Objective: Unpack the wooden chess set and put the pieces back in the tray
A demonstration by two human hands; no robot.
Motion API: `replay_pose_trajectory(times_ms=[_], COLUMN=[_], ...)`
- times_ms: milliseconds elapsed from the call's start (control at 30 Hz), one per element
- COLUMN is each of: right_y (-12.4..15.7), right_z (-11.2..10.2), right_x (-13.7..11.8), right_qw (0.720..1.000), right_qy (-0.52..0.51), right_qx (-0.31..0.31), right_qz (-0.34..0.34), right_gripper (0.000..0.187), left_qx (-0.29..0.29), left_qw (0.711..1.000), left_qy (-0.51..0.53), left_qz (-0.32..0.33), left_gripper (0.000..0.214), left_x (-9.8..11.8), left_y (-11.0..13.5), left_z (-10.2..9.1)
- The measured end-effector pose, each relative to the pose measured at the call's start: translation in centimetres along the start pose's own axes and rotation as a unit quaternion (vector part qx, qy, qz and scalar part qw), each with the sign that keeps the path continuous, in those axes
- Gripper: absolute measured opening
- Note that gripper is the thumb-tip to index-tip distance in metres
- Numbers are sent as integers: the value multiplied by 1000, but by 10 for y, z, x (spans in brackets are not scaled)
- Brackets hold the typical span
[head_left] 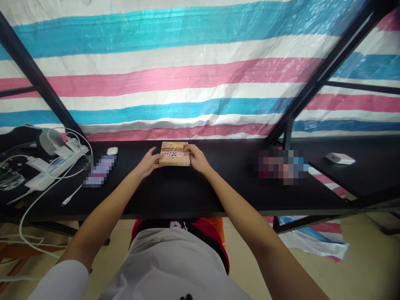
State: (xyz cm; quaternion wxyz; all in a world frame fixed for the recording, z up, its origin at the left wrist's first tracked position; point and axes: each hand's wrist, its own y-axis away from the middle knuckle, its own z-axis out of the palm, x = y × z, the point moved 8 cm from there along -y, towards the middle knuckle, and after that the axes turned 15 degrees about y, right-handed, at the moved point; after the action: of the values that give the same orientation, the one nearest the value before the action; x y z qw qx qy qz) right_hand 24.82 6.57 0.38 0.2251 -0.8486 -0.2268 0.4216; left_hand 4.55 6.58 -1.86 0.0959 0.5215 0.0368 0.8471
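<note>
1. Left hand [148, 163]: arm stretched forward over the table, fingers curled, thumb and fingertips closed against the left short end of the flat box [174, 154]. The contact looks like a light pinch.
2. Right hand [196, 158]: arm also fully reached out, fingers laid over the right short end of the box, thumb on the near side. It grips that end.
3. Box position: lying flat, printed face up, on the black table [187, 193], towards the far edge and close under the striped tarp [187, 79].
4. Key relation: the box sits straight ahead of the body, squarely between the two hands. Its long axis runs left to right, parallel to the table's front edge. Each hand holds one end; neither is noticeably nearer.
5. Whether the box is lifted off the surface or resting on it: cannot tell from this angle.
6. Surroundings, left: a small white oval object [112, 151] near the box, and further out a white power strip [58, 166] with tangled cables [37, 200], well apart from the hands.
7. Surroundings, right: a white adapter-like block [340, 158] on the adjoining table, well apart.
</note>
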Motion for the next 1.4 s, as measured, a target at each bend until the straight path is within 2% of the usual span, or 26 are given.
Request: replay_pose_trajectory(times_ms=[67,133,200,267,367,467,633,700,767,867,933,1033,1100,1167,1200,1267,1400], right_y=[0,1,7,12,15,14,10,7,4,3,3,9,16,19,19,16,9], right_z=[0,3,14,26,34,33,27,21,9,-5,-6,1,21,44,50,52,31], right_x=[0,8,17,19,14,8,5,7,7,-1,-1,13,18,9,2,-6,2], right_qw=[999,988,961,937,931,939,961,977,990,987,983,971,950,920,907,897,916], right_qy=[-33,-97,-170,-216,-229,-229,-181,-108,-9,103,115,31,-87,-218,-271,-334,-325], right_qx=[2,-7,-41,-92,-138,-137,-119,-91,-28,52,65,39,-46,-140,-164,-155,-56], right_qz=[37,121,214,260,247,219,174,158,137,108,127,234,296,295,277,243,227], right_gripper=[23,23,36,55,66,63,62,60,57,45,41,50,51,47,45,44,52], left_qx=[-2,-23,-38,-31,-9,-19,-51,-51,-46,-36,-30,-16,-9,-18,-34,-75,-140], left_qw=[1000,1000,999,999,999,999,998,998,997,994,991,982,974,972,974,982,989], left_qy=[8,0,-11,-20,-35,-23,-18,-17,-16,-8,11,49,62,69,73,80,25], left_qz=[-11,-11,-7,-10,-30,-25,15,37,66,105,131,184,217,224,210,155,43], left_gripper=[65,49,38,37,39,34,41,42,44,49,52,55,51,47,46,45,40], left_x=[-1,1,2,1,-4,-5,3,5,6,3,2,10,18,21,19,11,-7], left_y=[-1,-2,-2,-1,0,0,0,1,2,3,5,8,11,13,13,11,10], left_z=[-1,1,3,3,1,3,7,8,9,13,15,15,15,17,19,26,33])
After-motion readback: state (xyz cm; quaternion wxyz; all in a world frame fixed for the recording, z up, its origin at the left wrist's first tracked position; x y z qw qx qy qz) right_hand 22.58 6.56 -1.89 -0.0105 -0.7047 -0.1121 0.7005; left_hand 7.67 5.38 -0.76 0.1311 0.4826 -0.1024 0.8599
